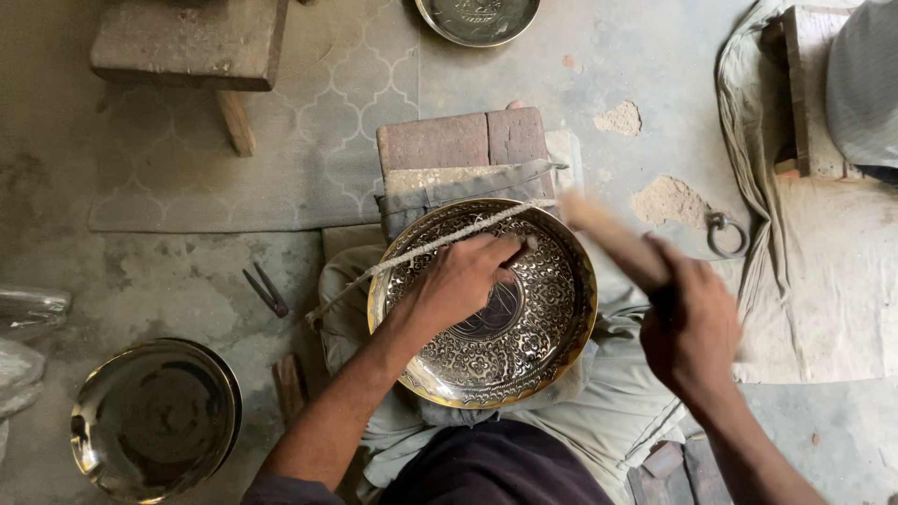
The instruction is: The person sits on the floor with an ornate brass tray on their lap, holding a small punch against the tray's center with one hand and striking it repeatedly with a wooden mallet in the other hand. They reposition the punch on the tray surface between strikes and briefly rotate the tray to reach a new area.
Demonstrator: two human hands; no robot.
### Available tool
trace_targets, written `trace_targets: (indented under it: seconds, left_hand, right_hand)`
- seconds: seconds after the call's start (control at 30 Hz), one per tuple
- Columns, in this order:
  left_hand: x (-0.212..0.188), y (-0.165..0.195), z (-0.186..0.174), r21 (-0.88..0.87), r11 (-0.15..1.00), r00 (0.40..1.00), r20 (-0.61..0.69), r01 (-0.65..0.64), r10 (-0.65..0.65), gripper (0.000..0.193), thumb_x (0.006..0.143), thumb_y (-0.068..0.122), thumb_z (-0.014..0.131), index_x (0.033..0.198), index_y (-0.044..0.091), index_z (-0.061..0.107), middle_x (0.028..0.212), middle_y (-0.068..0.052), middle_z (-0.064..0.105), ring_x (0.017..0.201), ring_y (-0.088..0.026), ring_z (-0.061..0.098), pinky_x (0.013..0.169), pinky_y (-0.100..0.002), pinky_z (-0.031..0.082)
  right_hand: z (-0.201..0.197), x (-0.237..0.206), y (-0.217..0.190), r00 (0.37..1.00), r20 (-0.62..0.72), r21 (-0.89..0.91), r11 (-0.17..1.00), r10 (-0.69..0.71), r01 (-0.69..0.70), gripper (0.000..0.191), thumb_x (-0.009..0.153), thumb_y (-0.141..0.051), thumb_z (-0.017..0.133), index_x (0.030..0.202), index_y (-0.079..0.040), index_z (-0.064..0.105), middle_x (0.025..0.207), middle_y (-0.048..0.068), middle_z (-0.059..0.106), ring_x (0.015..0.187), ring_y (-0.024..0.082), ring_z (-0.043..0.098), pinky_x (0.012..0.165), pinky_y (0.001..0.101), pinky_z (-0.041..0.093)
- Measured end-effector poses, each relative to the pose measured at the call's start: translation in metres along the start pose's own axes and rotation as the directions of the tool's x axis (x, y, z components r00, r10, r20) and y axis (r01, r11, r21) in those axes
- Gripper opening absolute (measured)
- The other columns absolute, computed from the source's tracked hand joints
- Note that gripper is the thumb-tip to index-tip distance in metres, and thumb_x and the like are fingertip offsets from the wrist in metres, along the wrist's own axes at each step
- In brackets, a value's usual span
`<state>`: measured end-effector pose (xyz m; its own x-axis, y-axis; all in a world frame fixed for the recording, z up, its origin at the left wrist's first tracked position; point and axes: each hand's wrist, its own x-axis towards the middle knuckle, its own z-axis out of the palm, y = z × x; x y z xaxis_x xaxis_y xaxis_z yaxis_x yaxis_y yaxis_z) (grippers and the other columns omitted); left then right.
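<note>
A round brass plate (552, 323) with dense engraved floral patterns rests tilted on my lap, leaning against a cloth-covered brick block (463, 142). My left hand (463, 276) presses on the plate's face, fingers closed around a small chisel-like tool (521, 249) whose tip touches the engraving. My right hand (692, 323) is raised to the right of the plate, gripping a wooden mallet handle (613, 238), blurred by motion. A cord (421, 251) stretches across the plate's upper rim.
A plain brass bowl (154, 418) sits on the floor at lower left. Another engraved plate (477, 19) lies at the top. A wooden stool (192, 47), metal pliers (267, 290), a metal ring (725, 234) and cloth sacking (814, 271) surround me.
</note>
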<state>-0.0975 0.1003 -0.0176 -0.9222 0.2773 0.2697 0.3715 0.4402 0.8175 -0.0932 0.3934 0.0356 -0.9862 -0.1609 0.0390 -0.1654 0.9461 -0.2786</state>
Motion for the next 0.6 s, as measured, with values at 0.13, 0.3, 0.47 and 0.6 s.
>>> trace_targets:
  seconds: [0.13, 0.3, 0.47, 0.6]
  left_hand:
    - [0.001, 0.002, -0.001, 0.047, 0.998, 0.999, 0.027, 0.042, -0.043, 0.026, 0.088, 0.005, 0.075, 0.109, 0.003, 0.059, 0.085, -0.017, 0.066, 0.079, -0.037, 0.07, 0.065, -0.048, 0.051]
    - [-0.002, -0.001, 0.0, 0.031, 0.999, 0.999, -0.005, 0.044, -0.044, 0.024, 0.089, 0.005, 0.075, 0.108, 0.003, 0.059, 0.085, -0.017, 0.066, 0.081, -0.038, 0.07, 0.066, -0.047, 0.052]
    - [-0.002, -0.003, 0.001, 0.028, 1.0, 0.999, -0.042, -0.004, 0.005, 0.031, 0.088, 0.005, 0.074, 0.116, 0.005, 0.062, 0.089, -0.016, 0.068, 0.081, -0.036, 0.071, 0.066, -0.046, 0.054]
    - [-0.003, -0.003, 0.002, 0.067, 0.997, 0.998, -0.048, 0.036, -0.033, 0.032, 0.089, 0.006, 0.075, 0.118, 0.004, 0.062, 0.086, -0.017, 0.066, 0.078, -0.037, 0.069, 0.065, -0.046, 0.053]
  right_hand:
    - [-0.009, 0.003, -0.003, 0.998, -0.044, 0.334, 0.94, -0.053, 0.064, 0.064, 0.082, -0.002, 0.061, 0.143, 0.001, 0.04, 0.12, 0.03, 0.061, 0.107, 0.046, 0.062, 0.09, 0.0535, 0.051]
    - [-0.012, 0.008, -0.016, 0.996, 0.027, 0.033, 0.995, 0.09, -0.091, 0.066, 0.085, 0.003, 0.064, 0.147, -0.01, 0.046, 0.114, 0.024, 0.067, 0.103, 0.04, 0.065, 0.091, 0.0519, 0.051]
    - [-0.011, 0.01, -0.018, 0.995, 0.018, -0.244, 0.964, -0.1, 0.101, 0.07, 0.081, 0.007, 0.062, 0.145, -0.02, 0.05, 0.119, 0.017, 0.069, 0.104, 0.035, 0.067, 0.097, 0.0517, 0.051]
    - [-0.014, 0.013, -0.013, 0.997, 0.069, 0.468, 0.881, 0.045, -0.072, 0.062, 0.08, 0.004, 0.063, 0.137, 0.0, 0.037, 0.123, 0.024, 0.066, 0.107, 0.041, 0.065, 0.09, 0.0546, 0.052]
